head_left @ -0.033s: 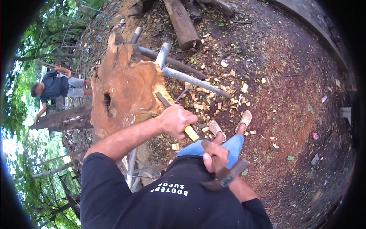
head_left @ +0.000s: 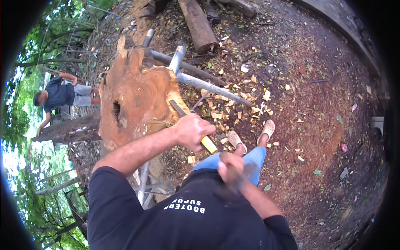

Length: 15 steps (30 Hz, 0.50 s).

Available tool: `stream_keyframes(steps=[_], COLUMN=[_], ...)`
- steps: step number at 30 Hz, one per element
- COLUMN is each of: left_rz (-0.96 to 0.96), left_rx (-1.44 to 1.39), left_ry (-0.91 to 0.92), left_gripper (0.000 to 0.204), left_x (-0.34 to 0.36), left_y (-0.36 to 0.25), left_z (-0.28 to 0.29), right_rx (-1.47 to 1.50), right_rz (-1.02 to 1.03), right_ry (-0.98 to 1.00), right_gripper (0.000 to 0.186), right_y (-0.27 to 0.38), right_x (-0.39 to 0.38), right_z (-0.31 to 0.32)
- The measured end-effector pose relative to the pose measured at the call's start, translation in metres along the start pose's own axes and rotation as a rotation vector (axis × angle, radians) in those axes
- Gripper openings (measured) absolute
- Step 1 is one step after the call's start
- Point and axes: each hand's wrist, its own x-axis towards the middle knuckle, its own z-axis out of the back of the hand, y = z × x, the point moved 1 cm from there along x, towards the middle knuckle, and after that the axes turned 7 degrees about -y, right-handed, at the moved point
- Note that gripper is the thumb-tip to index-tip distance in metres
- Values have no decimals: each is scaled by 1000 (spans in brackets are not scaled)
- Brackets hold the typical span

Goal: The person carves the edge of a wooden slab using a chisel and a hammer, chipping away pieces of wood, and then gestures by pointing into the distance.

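Observation:
My left hand (head_left: pixel 193 132) is wrapped round a chisel (head_left: pixel 209 145) with a yellow handle. The chisel's dark blade reaches up and left to the pale, freshly cut edge of a thick wood slab (head_left: pixel 139 89). My right hand (head_left: pixel 231 163) is closed on a hammer (head_left: pixel 232 187), which is smeared by motion. The hammer is in front of my dark shirt, lower right of the chisel's handle and apart from it. The slab has a reddish-brown face with a dark hole in it.
Metal poles (head_left: pixel 214 88) stick out beside and beneath the slab. Pale wood chips (head_left: pixel 216 116) lie on the leaf-strewn ground near my clogs (head_left: pixel 266 130). Logs (head_left: pixel 198 27) lie at the far side. Another person (head_left: pixel 60 91) is at the left, by a thick log (head_left: pixel 71 129).
The hammer in my right hand has swung left and is now blurred. My right hand has shifted slightly up and left. The left hand, chisel and slab stay in place.

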Motion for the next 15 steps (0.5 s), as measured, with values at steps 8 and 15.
stream_keyframes(steps=[8, 15], left_rz=[-29, -81], left_rx=[57, 69], left_ry=[33, 74], left_gripper=[29, 29], left_x=[-6, -13], left_y=[3, 5], left_z=[-3, -11], right_rx=[62, -60], right_rz=[12, -137], right_ry=[-107, 8], right_gripper=[19, 16], right_y=[15, -25], right_x=[-3, -12], right_z=[11, -1])
